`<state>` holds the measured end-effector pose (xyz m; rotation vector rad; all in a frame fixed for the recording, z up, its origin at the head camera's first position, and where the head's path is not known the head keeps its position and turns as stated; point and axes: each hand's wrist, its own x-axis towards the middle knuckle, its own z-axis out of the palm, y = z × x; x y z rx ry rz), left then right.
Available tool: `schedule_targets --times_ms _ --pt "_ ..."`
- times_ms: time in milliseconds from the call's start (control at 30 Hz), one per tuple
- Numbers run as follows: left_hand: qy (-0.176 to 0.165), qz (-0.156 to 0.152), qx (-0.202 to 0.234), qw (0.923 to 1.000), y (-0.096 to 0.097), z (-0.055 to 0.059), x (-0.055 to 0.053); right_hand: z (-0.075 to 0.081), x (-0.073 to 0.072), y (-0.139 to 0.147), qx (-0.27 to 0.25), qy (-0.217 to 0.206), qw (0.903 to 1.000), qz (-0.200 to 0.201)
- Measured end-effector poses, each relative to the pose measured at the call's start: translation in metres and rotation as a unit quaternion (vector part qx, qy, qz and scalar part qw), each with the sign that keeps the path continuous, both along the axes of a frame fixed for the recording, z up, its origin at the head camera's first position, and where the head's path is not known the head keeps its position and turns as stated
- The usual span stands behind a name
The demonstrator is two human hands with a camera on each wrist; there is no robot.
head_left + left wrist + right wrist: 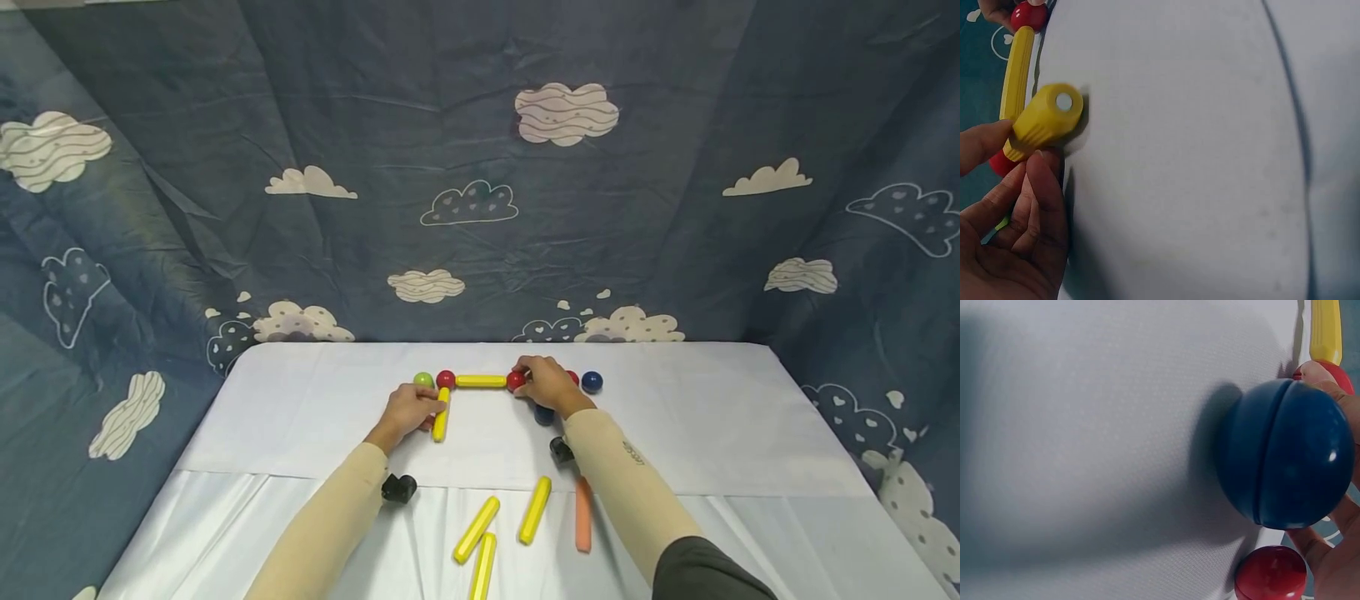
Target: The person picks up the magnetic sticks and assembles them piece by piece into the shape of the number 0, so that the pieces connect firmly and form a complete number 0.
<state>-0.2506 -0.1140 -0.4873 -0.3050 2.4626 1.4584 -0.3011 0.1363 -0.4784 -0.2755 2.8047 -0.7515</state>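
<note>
Between thumb and fingers, my left hand pinches a yellow rod that points toward me. A silvery disc shows in its near end in the left wrist view. The rod's far end meets a red ball, from which a second yellow rod runs to the right. At that rod's other end, my right hand holds another red ball by the fingertips. Beside the left red ball sits a green ball. Under the right wrist lies a blue ball, close to the camera in the right wrist view.
A third red ball and a second blue ball stand right of the right hand. Several loose yellow rods and an orange rod lie nearer me on the white cloth. Dark cloud-patterned fabric rises behind the table.
</note>
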Motion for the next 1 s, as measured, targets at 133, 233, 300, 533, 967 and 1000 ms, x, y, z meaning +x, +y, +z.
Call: schedule_targets --times_ms 133,233,300,533,967,1000 --pt "0.006 0.001 -0.010 0.9999 -0.006 0.000 0.000 -0.001 0.001 -0.001 0.002 -0.005 1.0000 -0.006" --pt "0.005 0.003 -0.017 0.9998 -0.011 0.000 0.000 0.000 0.002 -0.001 0.000 -0.016 0.9998 -0.016" --pt "0.001 0.004 -0.025 0.9997 -0.015 0.000 0.001 0.000 0.004 -0.001 -0.003 -0.024 0.9994 -0.023" --pt "0.003 0.002 -0.072 0.9974 -0.032 0.006 -0.002 0.001 0.003 -0.002 -0.001 -0.028 0.9993 -0.026" --pt "0.040 -0.031 -0.095 0.9942 -0.033 0.003 -0.023 0.001 0.003 0.000 -0.010 -0.018 0.9996 -0.021" --pt "0.043 -0.030 -0.097 0.9939 -0.033 0.003 -0.024 0.001 0.003 -0.001 -0.013 -0.017 0.9996 -0.019"
